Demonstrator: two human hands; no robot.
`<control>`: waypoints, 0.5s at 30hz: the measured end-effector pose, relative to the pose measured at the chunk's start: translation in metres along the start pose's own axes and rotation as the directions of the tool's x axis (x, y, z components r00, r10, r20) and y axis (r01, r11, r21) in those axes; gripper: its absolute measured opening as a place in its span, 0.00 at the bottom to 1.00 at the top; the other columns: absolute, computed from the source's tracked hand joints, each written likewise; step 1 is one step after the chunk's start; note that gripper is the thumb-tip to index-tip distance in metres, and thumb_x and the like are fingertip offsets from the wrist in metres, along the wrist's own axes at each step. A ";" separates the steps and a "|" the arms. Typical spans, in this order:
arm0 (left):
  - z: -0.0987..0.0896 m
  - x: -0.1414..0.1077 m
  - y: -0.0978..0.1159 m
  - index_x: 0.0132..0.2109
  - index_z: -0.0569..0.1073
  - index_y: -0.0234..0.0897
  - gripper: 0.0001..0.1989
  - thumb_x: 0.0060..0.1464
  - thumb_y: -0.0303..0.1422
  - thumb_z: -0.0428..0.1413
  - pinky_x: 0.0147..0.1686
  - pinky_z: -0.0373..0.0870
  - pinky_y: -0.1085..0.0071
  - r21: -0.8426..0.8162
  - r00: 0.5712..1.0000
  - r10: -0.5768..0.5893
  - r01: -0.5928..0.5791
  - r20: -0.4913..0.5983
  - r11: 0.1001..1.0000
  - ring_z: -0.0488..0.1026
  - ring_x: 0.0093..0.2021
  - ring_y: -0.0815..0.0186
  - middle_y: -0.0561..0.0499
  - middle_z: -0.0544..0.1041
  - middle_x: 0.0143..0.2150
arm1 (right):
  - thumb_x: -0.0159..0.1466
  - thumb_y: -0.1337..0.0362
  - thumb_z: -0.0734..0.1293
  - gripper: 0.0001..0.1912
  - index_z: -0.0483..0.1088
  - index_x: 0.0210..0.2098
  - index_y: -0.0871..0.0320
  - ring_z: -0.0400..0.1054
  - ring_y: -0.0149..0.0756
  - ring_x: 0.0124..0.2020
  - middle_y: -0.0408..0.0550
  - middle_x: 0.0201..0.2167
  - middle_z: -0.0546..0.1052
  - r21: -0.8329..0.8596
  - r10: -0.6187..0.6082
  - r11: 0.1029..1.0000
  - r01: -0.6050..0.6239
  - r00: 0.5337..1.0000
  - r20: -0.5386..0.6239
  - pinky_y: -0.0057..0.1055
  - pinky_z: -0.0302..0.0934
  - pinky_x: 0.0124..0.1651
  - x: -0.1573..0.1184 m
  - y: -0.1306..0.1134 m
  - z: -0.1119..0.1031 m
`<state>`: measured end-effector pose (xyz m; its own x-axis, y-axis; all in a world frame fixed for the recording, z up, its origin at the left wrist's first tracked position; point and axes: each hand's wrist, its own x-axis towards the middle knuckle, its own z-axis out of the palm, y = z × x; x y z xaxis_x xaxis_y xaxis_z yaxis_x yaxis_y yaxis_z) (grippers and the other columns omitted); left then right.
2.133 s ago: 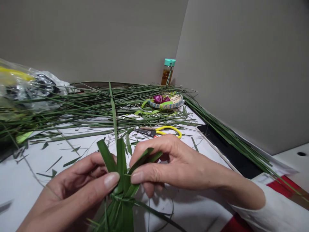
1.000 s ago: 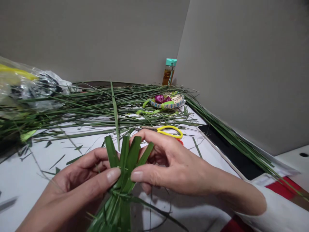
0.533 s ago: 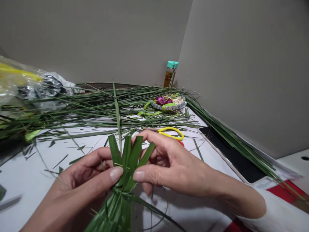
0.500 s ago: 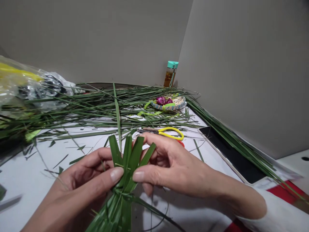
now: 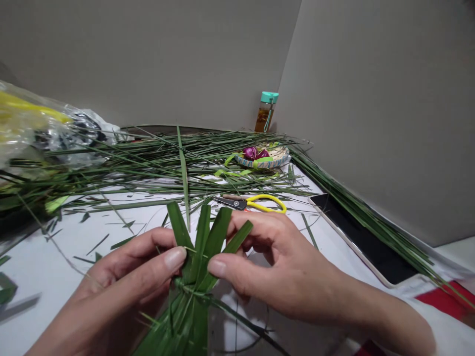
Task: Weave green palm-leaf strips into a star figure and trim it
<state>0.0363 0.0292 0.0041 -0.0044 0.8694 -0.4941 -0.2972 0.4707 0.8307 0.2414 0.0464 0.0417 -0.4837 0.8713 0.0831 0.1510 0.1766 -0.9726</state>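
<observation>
A bundle of broad green leaf strips (image 5: 193,311) is tied round its narrow part with a thin strand, and several flat strip ends fan out above the tie. My left hand (image 5: 133,277) pinches the left side of the fan between thumb and fingers, beside a thin pale-green sliver crossing the strips. On the right side, my right hand (image 5: 274,262) grips the strips with its thumb in front and its fingers behind. A long dark strand trails from the tie to the lower right.
Yellow-handled scissors (image 5: 256,202) lie beyond my hands. Behind are long green leaves (image 5: 148,158), a small woven basket (image 5: 276,159) with purple pieces, and a bottle (image 5: 265,112). A plastic bag (image 5: 63,131) sits left, a dark tablet (image 5: 363,237) right.
The strip ends are spread wider apart, and my right hand has shifted slightly right. My left thumb has moved a little up and left. The whole view has shifted slightly.
</observation>
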 end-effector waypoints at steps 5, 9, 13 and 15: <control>0.006 -0.003 0.004 0.44 0.82 0.48 0.26 0.32 0.39 0.74 0.26 0.82 0.58 -0.010 1.000 -0.028 0.028 0.013 1.000 0.85 0.33 0.45 0.48 0.86 0.31 | 0.62 0.69 0.68 0.13 0.61 0.25 0.56 0.61 0.29 0.28 0.38 0.24 0.67 -0.046 -0.035 0.998 0.034 0.999 -0.022 0.24 0.56 0.30 -0.002 -0.001 -0.001; 0.014 0.000 0.012 0.44 0.82 0.48 0.25 0.34 0.39 0.72 0.27 0.81 0.58 -0.033 0.999 -0.033 0.034 0.029 0.999 0.84 0.33 0.46 0.49 0.84 0.27 | 0.60 0.71 0.66 0.12 0.59 0.25 0.55 0.59 0.29 0.28 0.38 0.25 0.65 -0.062 0.015 0.998 -0.014 1.000 0.009 0.26 0.56 0.31 -0.004 -0.005 -0.001; 0.011 -0.001 0.009 0.40 0.83 0.47 0.20 0.34 0.39 0.72 0.25 0.80 0.59 -0.024 0.998 -0.045 0.046 0.034 0.999 0.82 0.29 0.49 0.50 0.81 0.23 | 0.60 0.73 0.66 0.12 0.59 0.26 0.55 0.59 0.29 0.29 0.37 0.26 0.64 -0.052 0.014 0.999 -0.012 0.999 0.043 0.25 0.57 0.33 -0.006 -0.006 -0.002; 0.008 -0.002 0.005 0.35 0.83 0.47 0.16 0.34 0.39 0.73 0.22 0.79 0.61 -0.014 0.998 -0.045 0.046 0.039 0.999 0.80 0.26 0.51 0.50 0.80 0.22 | 0.60 0.74 0.66 0.13 0.59 0.25 0.55 0.58 0.28 0.28 0.36 0.24 0.63 -0.033 0.011 0.999 -0.010 0.999 0.047 0.24 0.56 0.32 -0.007 -0.006 -0.002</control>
<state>0.0422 0.0308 0.0113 0.0460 0.8524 -0.5209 -0.3108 0.5078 0.8035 0.2459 0.0407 0.0472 -0.5217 0.8509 0.0617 0.1840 0.1828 -0.9658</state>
